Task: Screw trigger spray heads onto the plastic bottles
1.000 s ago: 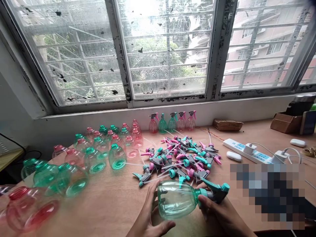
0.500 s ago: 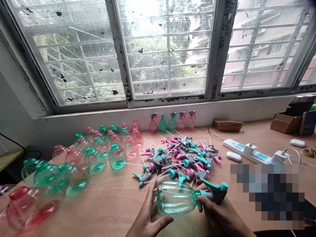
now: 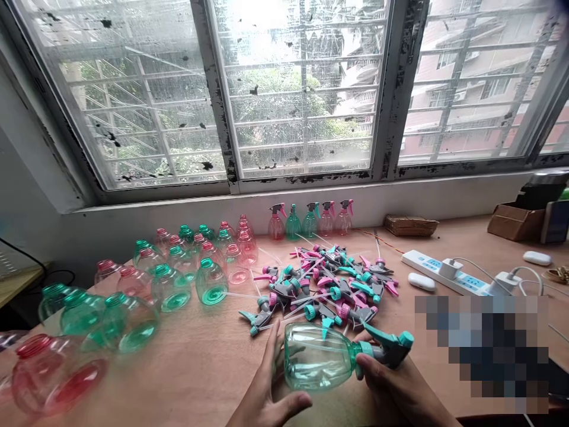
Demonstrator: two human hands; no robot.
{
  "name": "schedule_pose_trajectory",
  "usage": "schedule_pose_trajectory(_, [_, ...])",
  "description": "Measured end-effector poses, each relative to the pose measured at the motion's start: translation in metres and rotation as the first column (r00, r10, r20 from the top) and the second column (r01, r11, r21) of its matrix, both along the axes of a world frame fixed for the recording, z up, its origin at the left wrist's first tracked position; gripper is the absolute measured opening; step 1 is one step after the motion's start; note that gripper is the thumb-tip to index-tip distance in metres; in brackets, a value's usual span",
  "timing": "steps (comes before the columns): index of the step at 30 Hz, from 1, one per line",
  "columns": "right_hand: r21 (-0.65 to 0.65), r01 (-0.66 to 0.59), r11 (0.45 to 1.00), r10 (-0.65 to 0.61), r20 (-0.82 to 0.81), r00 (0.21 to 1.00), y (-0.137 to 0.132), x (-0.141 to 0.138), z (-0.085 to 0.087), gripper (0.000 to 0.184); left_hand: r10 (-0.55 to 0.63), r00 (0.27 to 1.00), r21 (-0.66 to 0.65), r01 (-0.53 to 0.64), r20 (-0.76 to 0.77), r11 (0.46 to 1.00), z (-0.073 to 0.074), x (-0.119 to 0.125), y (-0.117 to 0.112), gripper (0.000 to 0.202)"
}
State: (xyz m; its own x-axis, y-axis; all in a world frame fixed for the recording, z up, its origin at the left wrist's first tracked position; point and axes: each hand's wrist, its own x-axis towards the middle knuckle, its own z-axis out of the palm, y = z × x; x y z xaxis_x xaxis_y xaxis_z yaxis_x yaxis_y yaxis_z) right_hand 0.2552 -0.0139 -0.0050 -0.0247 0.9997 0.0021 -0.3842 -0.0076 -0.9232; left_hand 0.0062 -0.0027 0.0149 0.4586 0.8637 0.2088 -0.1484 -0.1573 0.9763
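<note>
A clear green spray bottle lies sideways in the air before me, its base to the left and its grey and turquoise trigger head to the right. My right hand pinches the turquoise collar at the neck between thumb and fingers. Around the base curves my left hand, its fingers partly behind the bottle and its thumb standing off below. Just beyond the bottle is a heap of loose trigger heads in pink, turquoise and grey, with thin white tubes.
Headless green and pink bottles stand at the left. Several bottles with heads line the wall. At the right are a power strip with plugs, white cases, a cardboard piece and a brown box. A patch is pixelated.
The bottle and my right hand have shifted very slightly to the right. My grip on the neck looks the same, and the things on the table have not moved.
</note>
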Motion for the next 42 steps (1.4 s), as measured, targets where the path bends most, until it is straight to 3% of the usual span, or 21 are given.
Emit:
schedule_pose_trajectory(4, [0.031,-0.030,0.999,0.029,0.016,0.999,0.001,0.002,-0.002,0.039,-0.064,0.997,-0.047,0.063,-0.030,0.997,0.006,-0.001,-0.004,0.085])
schedule_pose_trajectory(13, [0.049,-0.022,0.999,0.022,0.000,1.000,0.002,0.003,-0.003,0.040,-0.021,0.986,0.066,0.032,-0.163,0.997,0.000,-0.004,-0.003,0.098])
schedule_pose_trajectory(21, [0.041,-0.071,0.997,0.070,0.011,0.997,0.003,0.005,-0.005,0.041,-0.052,0.988,0.097,0.066,-0.146,0.993,0.007,-0.002,-0.004,0.086])
schedule_pose_trajectory(26, [0.076,-0.083,0.994,0.079,0.058,0.995,0.005,0.008,-0.009,0.036,0.024,0.982,0.086,-0.008,-0.188,0.996,0.001,-0.004,-0.002,0.093])
schedule_pose_trajectory(30, [0.073,-0.083,0.994,0.077,0.077,0.994,0.005,0.009,-0.010,0.036,0.006,0.988,0.075,0.006,-0.153,0.997,-0.003,-0.006,-0.003,0.104])
schedule_pose_trajectory(35, [0.064,-0.064,0.996,0.060,0.055,0.997,0.005,0.007,-0.008,0.039,-0.028,0.990,0.025,0.032,-0.137,0.999,-0.002,-0.006,-0.002,0.096])
schedule_pose_trajectory(42, [0.021,-0.036,0.999,0.035,0.037,0.999,0.004,0.004,-0.005,0.044,-0.015,0.984,0.105,0.034,-0.179,0.994,0.000,-0.005,-0.001,0.091])
